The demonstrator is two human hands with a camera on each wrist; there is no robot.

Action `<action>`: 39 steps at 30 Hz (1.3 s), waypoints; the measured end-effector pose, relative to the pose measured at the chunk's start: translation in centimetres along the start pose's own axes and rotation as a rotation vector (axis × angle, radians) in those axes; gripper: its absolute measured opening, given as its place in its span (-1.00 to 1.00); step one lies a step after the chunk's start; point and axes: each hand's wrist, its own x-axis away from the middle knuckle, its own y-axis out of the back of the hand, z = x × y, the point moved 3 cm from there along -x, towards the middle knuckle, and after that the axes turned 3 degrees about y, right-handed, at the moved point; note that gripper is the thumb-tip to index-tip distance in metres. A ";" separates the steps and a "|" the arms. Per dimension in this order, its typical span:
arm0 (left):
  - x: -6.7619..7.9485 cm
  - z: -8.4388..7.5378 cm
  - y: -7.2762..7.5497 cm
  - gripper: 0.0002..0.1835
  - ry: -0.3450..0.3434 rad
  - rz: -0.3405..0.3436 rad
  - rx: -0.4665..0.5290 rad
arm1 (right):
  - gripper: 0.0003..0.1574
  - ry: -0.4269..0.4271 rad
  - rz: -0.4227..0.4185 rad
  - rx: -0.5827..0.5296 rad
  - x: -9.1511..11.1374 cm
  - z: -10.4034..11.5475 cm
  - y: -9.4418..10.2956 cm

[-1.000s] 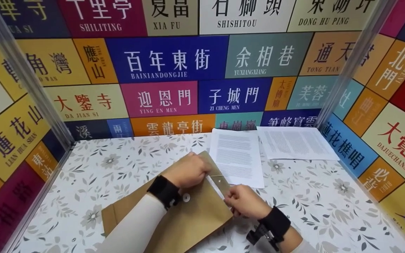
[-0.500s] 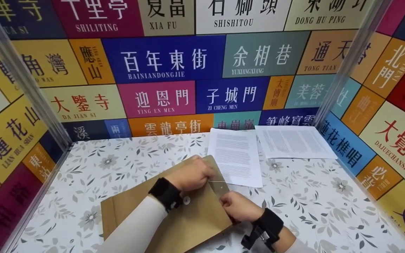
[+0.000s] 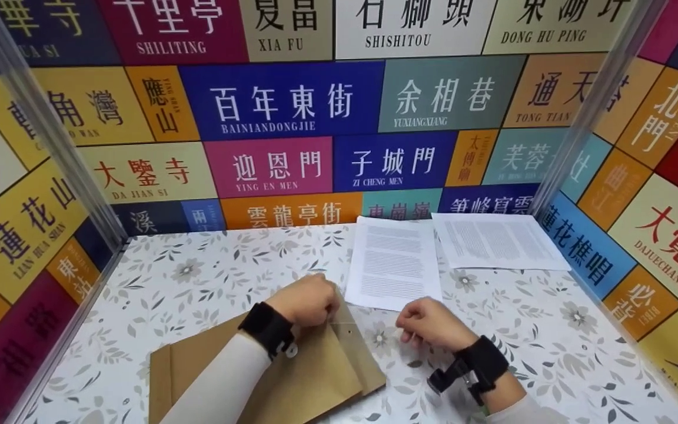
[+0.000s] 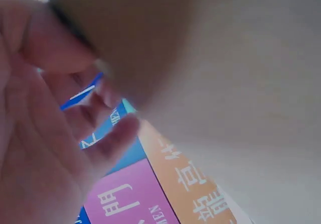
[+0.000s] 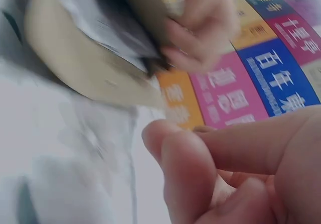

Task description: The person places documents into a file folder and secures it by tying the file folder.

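A brown paper envelope lies at an angle on the table, its flap folded out to the right. My left hand pinches the envelope at its upper edge, beside the mouth. In the left wrist view the blurred envelope fills the right side, past the fingers. A round white button shows near the left wrist. Apart from the envelope, my right hand hovers to its right with loosely curled fingers and nothing in them. The right wrist view shows the envelope mouth gaping.
Two printed sheets lie at the back of the table: an upright one behind the envelope and a sideways one at the right. Sign-covered panels enclose the flower-patterned table on the back and sides.
My right hand has let go of the flap edge and moved away to the right. The left hand has drawn the envelope slightly toward me and left, and its flap now lies wider.
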 end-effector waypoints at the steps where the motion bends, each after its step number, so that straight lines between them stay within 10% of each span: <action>1: 0.0 0.0 -0.3 -0.78 0.012 0.001 0.000 | -0.78 -0.007 -0.025 0.015 0.1 -0.2 0.6; 11: 0.0 -0.9 -2.1 -0.89 0.189 -0.032 0.085 | -0.77 -0.121 -0.329 -0.132 0.8 -1.2 4.1; 18: -3.2 -1.6 -1.3 -0.62 0.407 -0.178 0.296 | -0.53 -0.157 -0.537 -0.165 0.6 -3.0 5.1; 27: -7.7 -2.1 -3.6 -0.30 0.695 -0.280 0.471 | -0.39 -0.255 -0.600 -0.288 -0.1 -5.4 5.2; 39: -8.1 -0.8 -5.3 -0.14 0.838 -0.313 0.581 | -0.33 -0.293 -0.599 -0.241 -1.1 -5.1 3.8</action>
